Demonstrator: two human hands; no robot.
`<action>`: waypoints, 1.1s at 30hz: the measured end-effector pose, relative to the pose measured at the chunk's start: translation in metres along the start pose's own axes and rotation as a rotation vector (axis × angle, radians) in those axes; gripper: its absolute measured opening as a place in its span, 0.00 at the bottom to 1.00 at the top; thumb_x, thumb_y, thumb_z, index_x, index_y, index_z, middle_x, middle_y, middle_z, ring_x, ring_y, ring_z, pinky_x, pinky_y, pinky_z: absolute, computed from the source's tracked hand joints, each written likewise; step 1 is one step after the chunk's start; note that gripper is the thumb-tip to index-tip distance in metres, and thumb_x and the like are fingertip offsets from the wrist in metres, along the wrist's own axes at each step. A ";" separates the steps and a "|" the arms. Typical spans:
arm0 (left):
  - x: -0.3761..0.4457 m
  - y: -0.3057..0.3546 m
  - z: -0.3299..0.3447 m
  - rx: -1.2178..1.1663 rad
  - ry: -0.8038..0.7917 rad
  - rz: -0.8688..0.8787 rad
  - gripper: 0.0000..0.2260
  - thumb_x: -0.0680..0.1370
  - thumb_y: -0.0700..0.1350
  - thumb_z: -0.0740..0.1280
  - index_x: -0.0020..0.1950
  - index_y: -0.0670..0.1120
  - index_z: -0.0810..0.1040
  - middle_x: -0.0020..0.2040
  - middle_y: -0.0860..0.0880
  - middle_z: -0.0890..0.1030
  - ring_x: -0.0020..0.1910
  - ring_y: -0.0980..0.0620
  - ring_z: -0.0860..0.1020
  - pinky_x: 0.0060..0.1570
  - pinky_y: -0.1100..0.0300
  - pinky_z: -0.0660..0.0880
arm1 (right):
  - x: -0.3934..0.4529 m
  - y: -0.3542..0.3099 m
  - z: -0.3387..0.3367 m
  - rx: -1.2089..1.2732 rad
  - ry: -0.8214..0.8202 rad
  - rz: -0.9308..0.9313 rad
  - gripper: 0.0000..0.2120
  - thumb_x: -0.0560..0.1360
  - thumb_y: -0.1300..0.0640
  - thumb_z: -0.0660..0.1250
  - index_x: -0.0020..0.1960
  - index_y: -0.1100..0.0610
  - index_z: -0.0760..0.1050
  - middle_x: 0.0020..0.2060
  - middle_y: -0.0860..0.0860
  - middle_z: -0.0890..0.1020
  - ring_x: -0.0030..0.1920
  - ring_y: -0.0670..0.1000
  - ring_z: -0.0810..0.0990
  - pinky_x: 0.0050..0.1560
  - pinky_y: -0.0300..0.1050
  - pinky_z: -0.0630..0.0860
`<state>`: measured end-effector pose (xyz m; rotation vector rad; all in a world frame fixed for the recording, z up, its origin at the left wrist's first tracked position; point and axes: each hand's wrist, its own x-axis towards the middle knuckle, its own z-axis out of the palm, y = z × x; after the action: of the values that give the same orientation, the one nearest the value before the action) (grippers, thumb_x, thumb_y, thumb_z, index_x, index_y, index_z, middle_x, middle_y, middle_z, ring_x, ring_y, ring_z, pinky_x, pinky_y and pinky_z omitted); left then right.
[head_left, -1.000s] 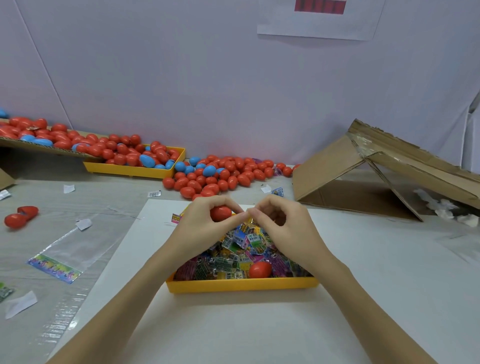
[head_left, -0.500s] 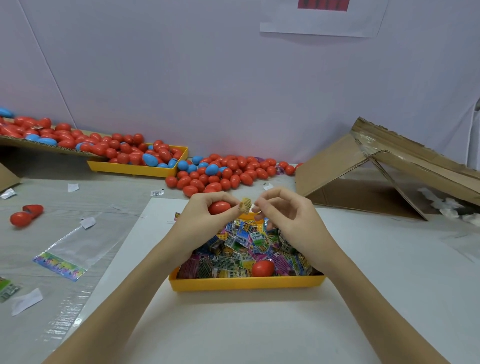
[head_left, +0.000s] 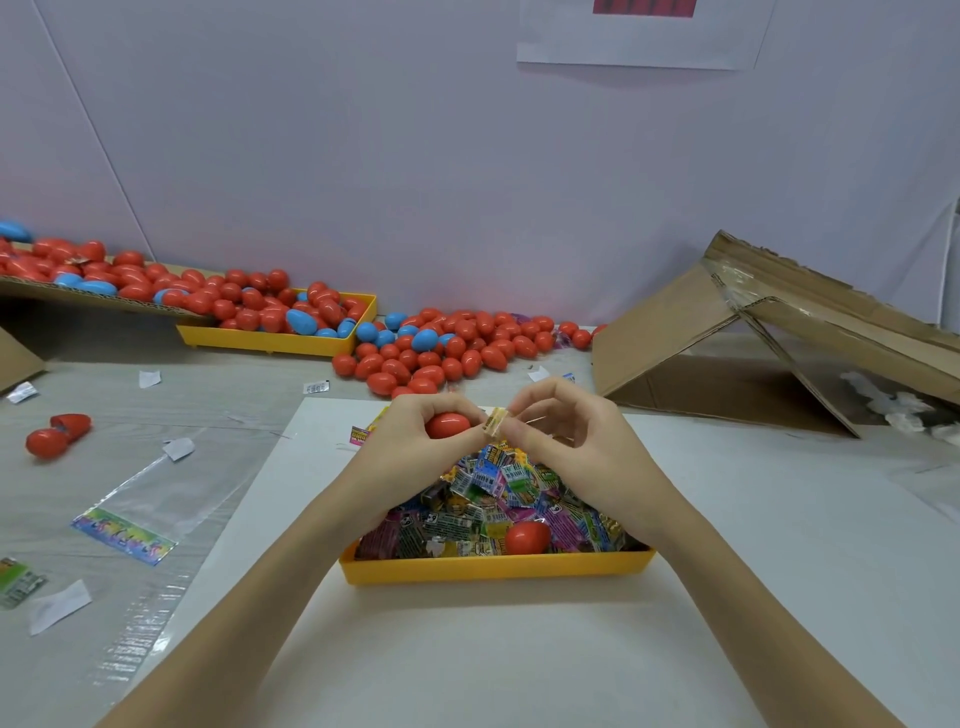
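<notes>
Centre of frame, above yellow tray (head_left: 493, 569): left hand (head_left: 415, 447) curled round red egg (head_left: 448, 425); right hand (head_left: 566, 447) pinching small packet (head_left: 494, 421) at fingertips, just beside egg. Likely risk: packet lost among tray's heap through loosened pinch; egg dropped through slack grip.

Packing workstation, small-goods assembly. Heaps of red and blue plastic eggs (head_left: 441, 348) mid-frame against wall; yellow trays (head_left: 275, 342); printed packets (head_left: 483, 478) centre; clear bag (head_left: 166, 483) lower left; opened cardboard box (head_left: 675, 332) right.
</notes>
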<state>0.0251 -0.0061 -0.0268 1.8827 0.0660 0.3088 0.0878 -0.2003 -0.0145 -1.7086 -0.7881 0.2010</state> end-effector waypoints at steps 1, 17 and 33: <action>0.000 -0.002 0.000 0.008 -0.003 0.006 0.02 0.77 0.46 0.76 0.44 0.51 0.86 0.37 0.59 0.82 0.35 0.63 0.78 0.36 0.69 0.74 | 0.000 0.000 0.000 -0.003 0.002 -0.001 0.06 0.78 0.55 0.74 0.52 0.56 0.80 0.45 0.50 0.87 0.46 0.46 0.86 0.47 0.38 0.80; -0.004 0.001 -0.004 -0.210 -0.220 0.108 0.12 0.83 0.39 0.67 0.67 0.43 0.76 0.52 0.44 0.85 0.47 0.48 0.84 0.49 0.61 0.80 | -0.002 0.005 -0.012 0.182 0.250 0.111 0.11 0.74 0.41 0.74 0.48 0.47 0.86 0.39 0.56 0.85 0.36 0.50 0.76 0.32 0.46 0.75; -0.007 0.014 0.005 -0.342 -0.069 0.048 0.11 0.82 0.48 0.69 0.61 0.45 0.84 0.53 0.45 0.87 0.51 0.42 0.87 0.60 0.55 0.81 | -0.005 0.001 0.000 0.057 0.209 -0.081 0.03 0.79 0.59 0.72 0.52 0.55 0.85 0.41 0.46 0.88 0.39 0.45 0.87 0.35 0.31 0.77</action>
<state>0.0183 -0.0166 -0.0167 1.5551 -0.0752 0.2684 0.0847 -0.2034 -0.0170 -1.6103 -0.6883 -0.0110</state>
